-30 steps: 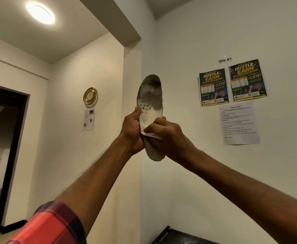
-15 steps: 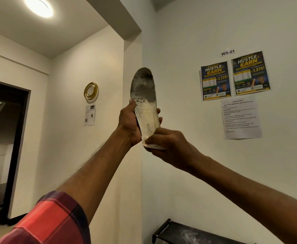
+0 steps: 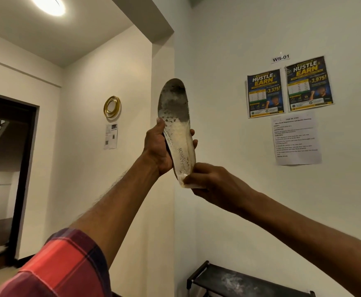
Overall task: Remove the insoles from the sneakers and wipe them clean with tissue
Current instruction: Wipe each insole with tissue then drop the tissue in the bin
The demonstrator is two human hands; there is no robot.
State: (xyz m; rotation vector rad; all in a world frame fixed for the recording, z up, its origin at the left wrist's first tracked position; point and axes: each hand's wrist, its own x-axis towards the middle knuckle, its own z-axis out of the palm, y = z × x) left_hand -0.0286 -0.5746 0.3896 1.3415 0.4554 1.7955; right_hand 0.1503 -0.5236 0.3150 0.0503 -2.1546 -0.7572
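Insole held upright at arm's length, tissue pinched at its heel end.

The left hand (image 3: pixel 158 146) gripped the insole (image 3: pixel 177 129) around its middle, thumb on the left edge and fingertips showing past the right edge, with the grey, soiled toe end pointing up. The right hand (image 3: pixel 212 182) was closed on a folded white tissue (image 3: pixel 189 185), pressing it against the bottom edge of the insole. Both arms reached up in front of a white wall corner, apart from it, and free air lay all round the insole. The posters (image 3: pixel 288 87) hung well to the right, and a dark rack (image 3: pixel 239 281) stood low beneath the right arm.
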